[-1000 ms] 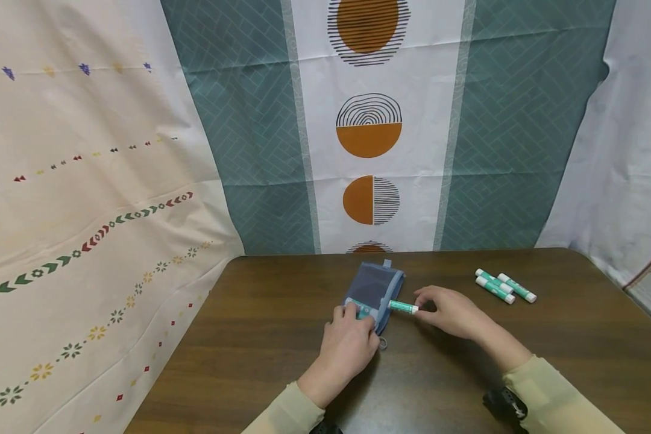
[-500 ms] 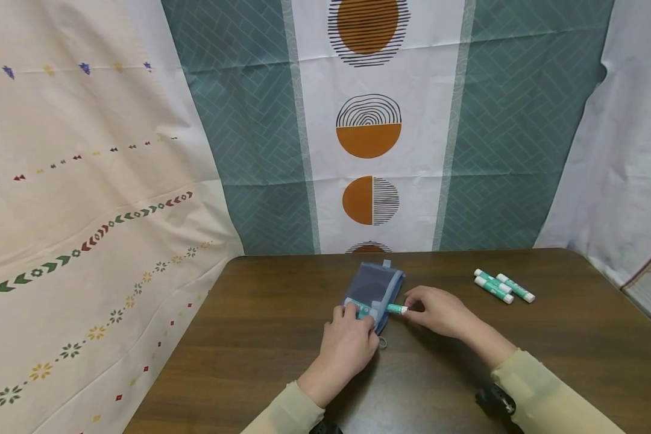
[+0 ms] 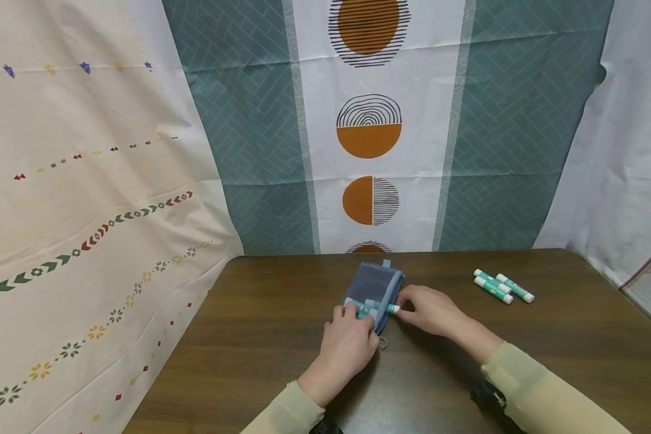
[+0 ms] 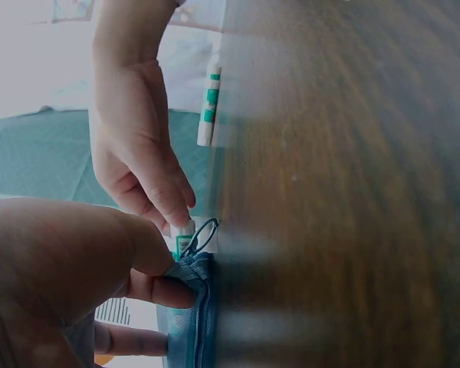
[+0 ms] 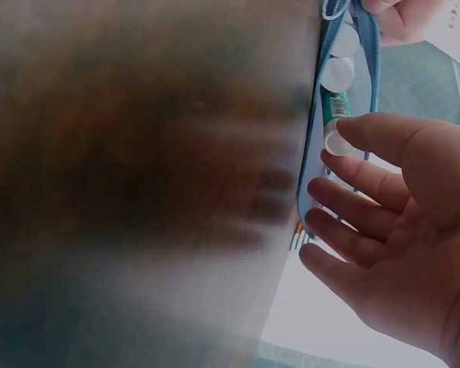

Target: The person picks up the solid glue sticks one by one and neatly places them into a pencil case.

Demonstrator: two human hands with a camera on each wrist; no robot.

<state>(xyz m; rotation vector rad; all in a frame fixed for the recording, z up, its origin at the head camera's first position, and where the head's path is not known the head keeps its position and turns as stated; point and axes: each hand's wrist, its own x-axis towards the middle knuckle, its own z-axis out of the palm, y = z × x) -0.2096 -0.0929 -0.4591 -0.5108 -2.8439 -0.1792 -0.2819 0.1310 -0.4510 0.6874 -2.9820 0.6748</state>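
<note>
Brown wood of the desk [image 3: 282,361] fills the near ground, with both beige sleeves coming in over it. The left hand [image 3: 349,343] lies on the near end of the blue pouch [image 3: 377,283], its fingers curled over the edge and pinching the mouth by the zip; the left wrist view shows thumb and fingers gripping that fabric. Just right of it, the right hand [image 3: 431,310] has its fingers nearly straight, and one fingertip presses the white cap of a green stick [image 3: 385,308] that lies across the pouch's mouth, mostly inside, only the cap end poking out. The right wrist view shows other white caps already lying side by side within.

To do this push well, I judge the left hand should hold the mouth wide and flat while the fingertip drives straight along the stick's axis, so the cap clears the zip teeth and does not snag or tilt against its neighbours.

Farther right, well apart, three more sticks [image 3: 503,287] lie together. Behind the desk hangs a patterned curtain [image 3: 369,126].
</note>
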